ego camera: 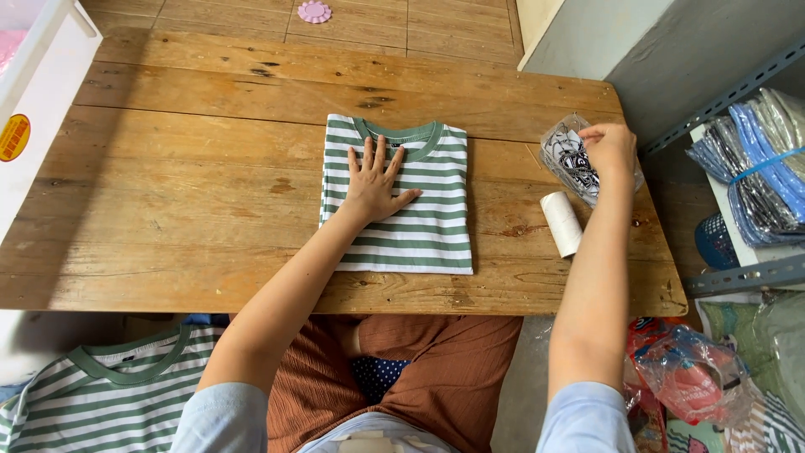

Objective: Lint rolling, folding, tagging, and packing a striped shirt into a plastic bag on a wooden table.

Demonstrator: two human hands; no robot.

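A folded green-and-white striped shirt (423, 220) lies on the wooden table (184, 193), collar toward the far side. My left hand (374, 183) rests flat on it, fingers spread, just below the collar. My right hand (609, 148) is at the table's right end, fingers pinched into a clear plastic bag of black-and-white tags (572, 161). A white roll (561, 222) lies on the table just in front of that bag.
More striped shirts (92, 390) lie at lower left below the table edge. A white box (33, 109) stands at the left. Metal shelving with bagged clothes (759, 168) is at the right, and plastic bags (692, 377) are on the floor. A pink disc (314, 12) lies beyond the table.
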